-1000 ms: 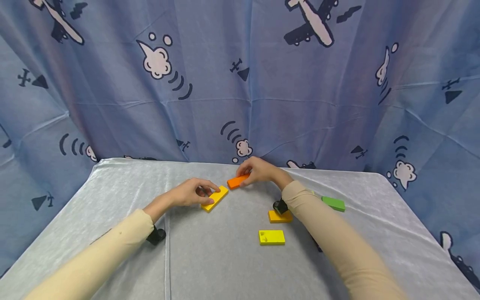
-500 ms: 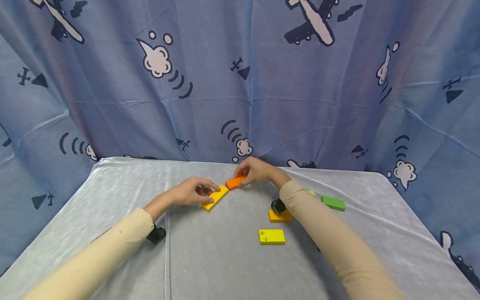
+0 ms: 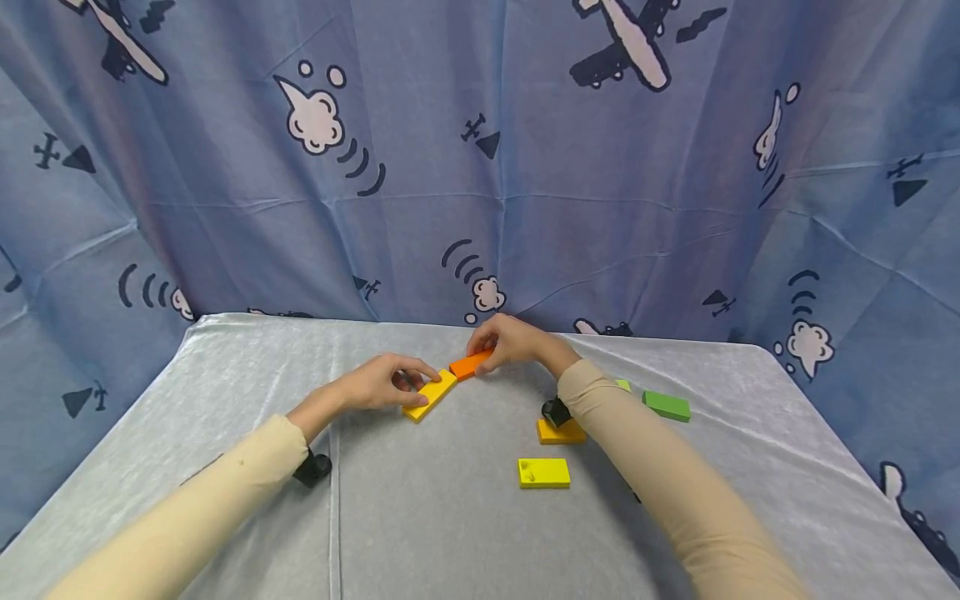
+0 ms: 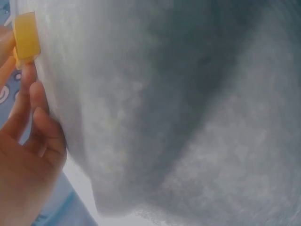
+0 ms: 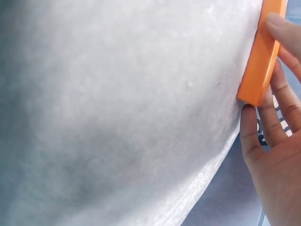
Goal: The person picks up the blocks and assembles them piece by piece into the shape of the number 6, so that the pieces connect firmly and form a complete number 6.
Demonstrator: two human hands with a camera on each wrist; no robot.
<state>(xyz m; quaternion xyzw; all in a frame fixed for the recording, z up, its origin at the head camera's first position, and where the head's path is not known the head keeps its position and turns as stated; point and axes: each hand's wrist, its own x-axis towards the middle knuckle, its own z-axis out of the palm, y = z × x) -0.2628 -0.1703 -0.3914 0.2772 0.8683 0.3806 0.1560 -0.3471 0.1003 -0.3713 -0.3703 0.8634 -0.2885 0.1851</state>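
My left hand holds a flat, oblong yellow block that lies slanted on the table, thumb on its near side and fingers at the far side. Just beyond its far end, an orange block of similar shape is pinched by my right hand. The two blocks meet, or nearly meet, at an angle; a tiny gap cannot be ruled out. In the left wrist view only one end of the yellow block shows. The right wrist view has the thumb on the orange block, with fingers along its other side and end.
Right of centre lie an amber block, partly under the right wrist's camera, and a lemon-yellow block with marks. A green block sits beyond the right sleeve, which mostly hides a light green piece. A patterned curtain hangs behind the table.
My right hand has slid the orange block slightly left, closer to the yellow block's far end. The left hand and the yellow block stay almost where they were.
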